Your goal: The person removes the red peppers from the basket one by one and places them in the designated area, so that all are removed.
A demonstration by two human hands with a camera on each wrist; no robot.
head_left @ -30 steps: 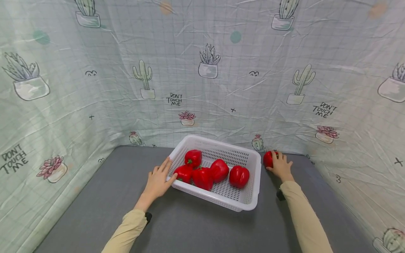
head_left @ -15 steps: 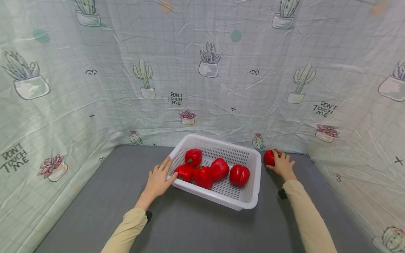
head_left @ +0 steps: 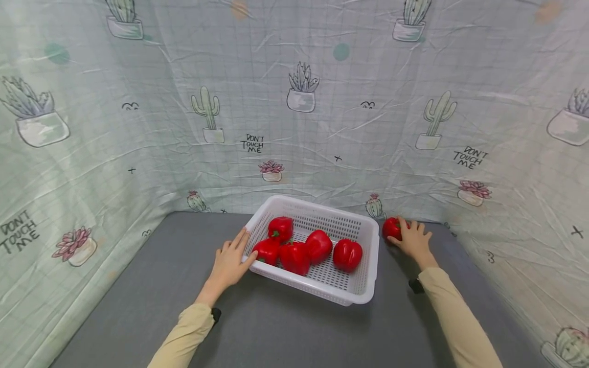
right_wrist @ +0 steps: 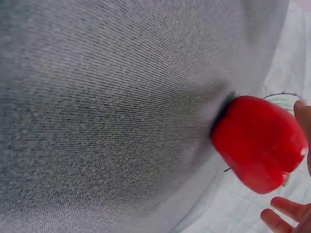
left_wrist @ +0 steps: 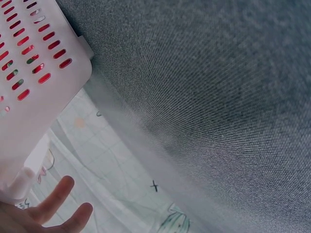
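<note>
A white perforated plastic basket (head_left: 317,291) stands on the grey tabletop, holding several red bell peppers (head_left: 294,258). My left hand (head_left: 227,266) rests on its left corner, fingers stretched along the rim and the thumb over the near edge. In the left wrist view two straight fingers (left_wrist: 53,199) show beside the basket wall (left_wrist: 43,107). One more bell pepper (head_left: 391,228) sits on the table right of the basket. My right hand (head_left: 414,243) is spread over its right side; the right wrist view shows fingers (right_wrist: 284,213) apart from this pepper (right_wrist: 260,143), the thumb close to it.
A pale cloth (head_left: 340,128) printed with cacti rises behind the table and along both sides. The grey tabletop (head_left: 276,332) stretches in front of the basket and to either side. The lone pepper lies close to the back cloth.
My right hand has shifted slightly to the right, uncovering more of the lone pepper, which stays in about the same place. The left hand and the basket have not visibly moved.
</note>
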